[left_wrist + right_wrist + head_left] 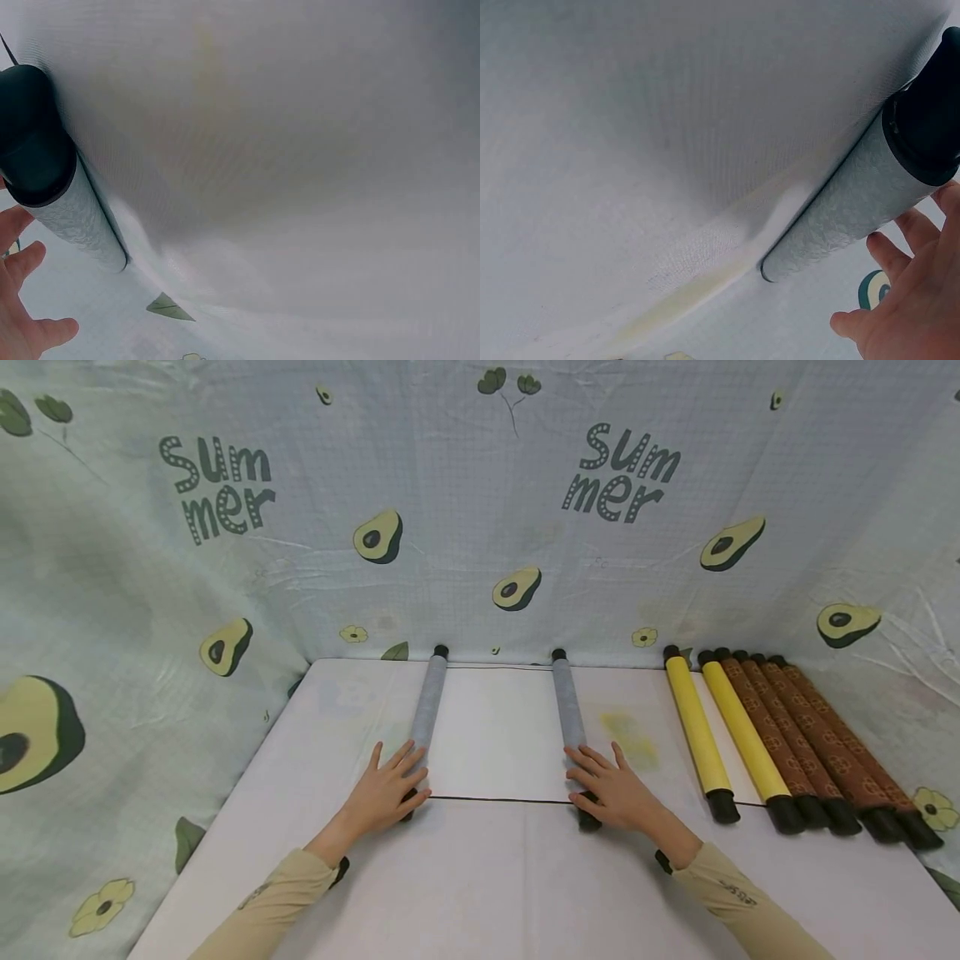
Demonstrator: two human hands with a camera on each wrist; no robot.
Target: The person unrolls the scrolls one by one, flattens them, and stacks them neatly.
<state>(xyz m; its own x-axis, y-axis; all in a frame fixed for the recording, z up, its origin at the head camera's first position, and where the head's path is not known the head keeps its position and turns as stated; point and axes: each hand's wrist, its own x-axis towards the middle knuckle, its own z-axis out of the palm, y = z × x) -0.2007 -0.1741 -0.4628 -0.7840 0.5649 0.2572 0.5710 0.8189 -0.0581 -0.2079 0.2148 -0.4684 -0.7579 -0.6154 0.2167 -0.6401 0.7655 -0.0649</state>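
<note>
Two grey rolls with black end caps lie lengthwise on the white-covered table, a left roll and a right roll. A white sheet with dark edges at front and back spans the space between them. My left hand rests on the near end of the left roll, fingers spread and extended. On the near end of the right roll, my right hand lies with its fingers likewise stretched out. Both wrist views show a grey roll with its dark cap beside the fingers.
Two yellow rolls lie at the right, with a white strip between them. Several brown patterned rolls sit side by side beyond. A hanging cloth printed with avocados encloses the back and sides of the table.
</note>
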